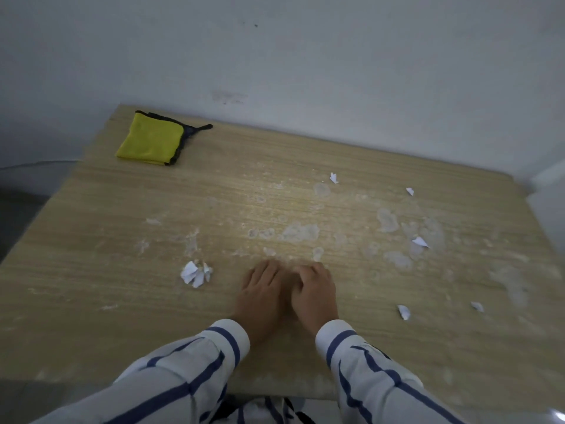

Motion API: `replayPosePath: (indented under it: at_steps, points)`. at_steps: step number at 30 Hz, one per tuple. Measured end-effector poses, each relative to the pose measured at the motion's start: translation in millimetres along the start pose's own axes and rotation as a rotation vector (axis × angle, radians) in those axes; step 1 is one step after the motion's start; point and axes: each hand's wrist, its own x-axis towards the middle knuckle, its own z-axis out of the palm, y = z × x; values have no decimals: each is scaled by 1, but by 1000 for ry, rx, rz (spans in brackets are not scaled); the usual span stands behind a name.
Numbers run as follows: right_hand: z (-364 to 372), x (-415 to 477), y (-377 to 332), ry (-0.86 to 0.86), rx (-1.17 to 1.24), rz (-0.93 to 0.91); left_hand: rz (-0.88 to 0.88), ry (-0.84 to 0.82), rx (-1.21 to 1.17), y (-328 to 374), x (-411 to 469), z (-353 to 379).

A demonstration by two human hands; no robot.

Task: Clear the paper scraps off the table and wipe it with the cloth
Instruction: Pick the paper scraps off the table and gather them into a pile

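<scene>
Resting low in the centre of the frame, your left hand (260, 296) lies flat on the table (91, 301) with fingers fairly straight, while your right hand (315, 293) touches it with fingers curled under; I cannot tell whether they pinch anything. The paper scraps (420, 241) look light and flimsy, best pinched or swept together: a crumpled cluster (195, 273) just left of your hands, others across the right half. At upper left the folded yellow cloth (151, 139) should handle soft and limp; it is nearly square, with no marked long axis, and its black-trimmed edge and loop point right, so grip it there.
</scene>
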Motion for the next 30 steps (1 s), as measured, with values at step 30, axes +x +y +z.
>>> replayPosePath:
  at_steps: [30]
  points:
    - [-75,-1,177,-30,48,70,-202,49,59,93,66,48]
